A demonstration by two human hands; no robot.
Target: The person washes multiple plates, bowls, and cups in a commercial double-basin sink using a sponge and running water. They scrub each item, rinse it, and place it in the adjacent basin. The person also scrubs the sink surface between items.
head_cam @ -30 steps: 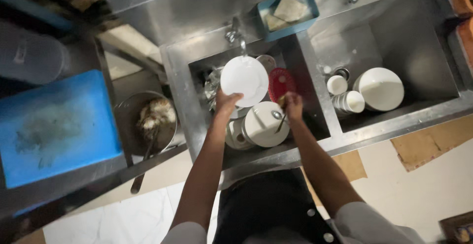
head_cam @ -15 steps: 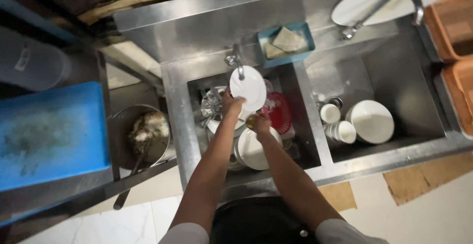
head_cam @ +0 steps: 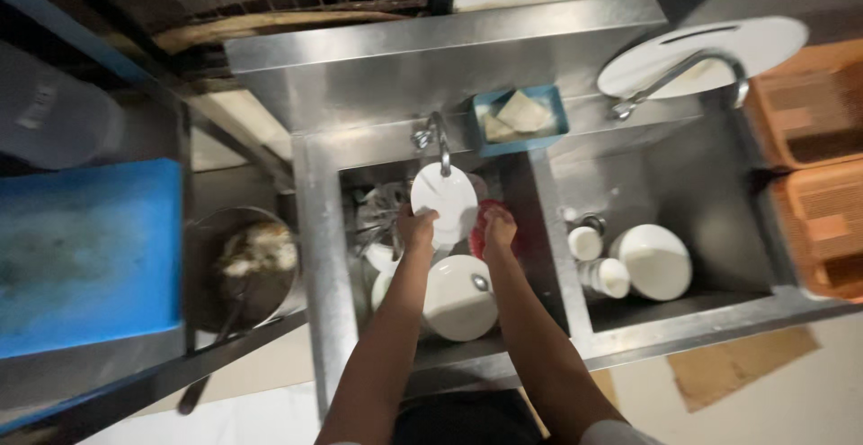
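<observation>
The person stood at a steel double sink (head_cam: 324,256) and worked in its left basin. The left hand (head_cam: 417,229) gripped a round white plate (head_cam: 444,200) by its lower left rim, the fingers curled behind the plate and the thumb on the near face. The plate sat above and to the right of those fingers, held up off the dishes below, just under the spout of the left tap (head_cam: 437,139) near the basin's back edge. Its face was turned towards the camera, tilted only a little; being round, it showed no clear long axis, though it looked slightly taller than wide.

The right hand (head_cam: 497,229) was just beside the plate's right rim, closed on a red scrubbing pad (head_cam: 480,226) that peeped out to the left of the knuckles. Whether the pad touched the plate could not be told.

Below both hands, towards the basin's front edge, a large white bowl-like dish (head_cam: 458,297) lay upside down among other crockery. In the right basin, white cups (head_cam: 586,244) stood near the divider and a white bowl (head_cam: 654,262) lay beside them. A blue tray (head_cam: 521,118) with a pale cloth or soap sat on the back ledge between the taps. A metal pot (head_cam: 247,261) with food scraps stood left of the sink, beside a blue board (head_cam: 85,256).
</observation>
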